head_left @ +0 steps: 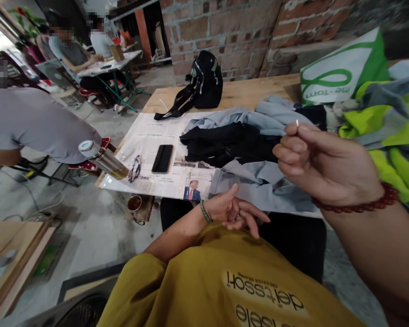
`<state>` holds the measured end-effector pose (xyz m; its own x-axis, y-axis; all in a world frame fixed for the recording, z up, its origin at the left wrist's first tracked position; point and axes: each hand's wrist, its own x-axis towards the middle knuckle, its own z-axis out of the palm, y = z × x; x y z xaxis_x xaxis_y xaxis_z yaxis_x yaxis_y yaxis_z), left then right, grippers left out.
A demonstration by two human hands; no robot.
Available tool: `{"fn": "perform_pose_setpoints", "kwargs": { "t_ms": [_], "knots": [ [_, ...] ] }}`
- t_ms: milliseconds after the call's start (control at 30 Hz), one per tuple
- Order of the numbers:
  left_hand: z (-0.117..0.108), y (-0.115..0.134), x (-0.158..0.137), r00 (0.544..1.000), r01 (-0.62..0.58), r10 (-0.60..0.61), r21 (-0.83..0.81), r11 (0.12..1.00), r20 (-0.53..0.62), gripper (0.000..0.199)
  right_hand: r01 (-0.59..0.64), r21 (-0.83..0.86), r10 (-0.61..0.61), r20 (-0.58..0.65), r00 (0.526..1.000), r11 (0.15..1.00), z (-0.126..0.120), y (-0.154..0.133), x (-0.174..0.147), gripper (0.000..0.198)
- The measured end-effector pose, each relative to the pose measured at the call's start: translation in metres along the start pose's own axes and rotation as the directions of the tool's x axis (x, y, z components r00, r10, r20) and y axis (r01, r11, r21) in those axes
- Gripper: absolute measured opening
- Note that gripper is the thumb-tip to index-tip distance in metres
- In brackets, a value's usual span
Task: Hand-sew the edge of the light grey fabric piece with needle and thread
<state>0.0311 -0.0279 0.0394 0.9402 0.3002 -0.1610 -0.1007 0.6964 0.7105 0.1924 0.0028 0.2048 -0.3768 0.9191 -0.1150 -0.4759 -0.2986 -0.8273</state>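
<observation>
Setting: workshop-like room, shared; exact trade cannot be told. Landmark: the wooden table, partly covered with newspaper. Evidence, relative to the table: heaped grey and black cloth on top; rough brick wall behind; bare grey floor around; stacked boards low to the left; beyond, on the far left, a second table with a seated person at it.

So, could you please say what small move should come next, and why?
Probably lower the right hand toward the left hand: the right is raised, pinching a thin pale sliver, too small to identify, while the left is low, partly open, near the grey cloth.
</observation>
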Motion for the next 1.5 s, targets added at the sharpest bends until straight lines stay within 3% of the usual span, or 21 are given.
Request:
{"fn": "perform_pose_setpoints", "kwargs": {
  "t_ms": [67, 167, 300, 467, 700, 967, 1133, 1500],
  "knots": [
    [0.002, -0.002, 0.003, 0.998, 0.040, -0.039, -0.021, 0.999, 0.056, 0.102, -0.017, 0.007, 0.017, 0.039, 0.999, 1.000, -0.001, 0.005, -0.003, 0.016],
    [0.006, -0.005, 0.010, 0.996, -0.057, 0.061, -0.064, 0.996, 0.061, 0.093, -0.026, 0.021, 0.024, 0.112, 0.993, 0.999, -0.001, 0.013, -0.008, 0.005],
    [0.012, -0.007, 0.014, 0.970, -0.239, 0.229, -0.133, 0.962, -0.083, 0.079, -0.057, 0.006, 0.056, 0.143, 0.988, 0.998, -0.004, 0.023, -0.018, 0.007],
    [0.018, -0.006, 0.009, 0.866, -0.468, 0.414, -0.164, 0.868, -0.281, 0.070, -0.050, -0.033, 0.050, 0.002, 0.999, 0.998, -0.020, 0.032, -0.028, 0.011],
    [0.014, -0.011, 0.001, 0.751, -0.588, 0.485, -0.121, 0.800, -0.448, 0.045, -0.020, 0.066, 0.039, -0.287, 0.957, 0.998, -0.055, 0.039, -0.024, 0.007],
    [0.007, -0.021, -0.001, 0.669, -0.649, 0.550, -0.033, 0.760, -0.500, 0.035, 0.002, 0.162, 0.070, -0.441, 0.895, 0.987, -0.077, 0.043, -0.025, 0.005],
    [0.007, -0.024, 0.001, 0.627, -0.648, 0.541, 0.009, 0.761, -0.561, 0.031, -0.004, 0.130, 0.062, -0.440, 0.896, 0.991, -0.085, 0.047, -0.025, 0.005],
    [0.007, -0.026, 0.000, 0.652, -0.622, 0.471, -0.063, 0.781, -0.595, 0.028, 0.025, 0.124, 0.033, -0.444, 0.896, 0.992, -0.089, 0.049, -0.025, 0.005]
  ]
}}
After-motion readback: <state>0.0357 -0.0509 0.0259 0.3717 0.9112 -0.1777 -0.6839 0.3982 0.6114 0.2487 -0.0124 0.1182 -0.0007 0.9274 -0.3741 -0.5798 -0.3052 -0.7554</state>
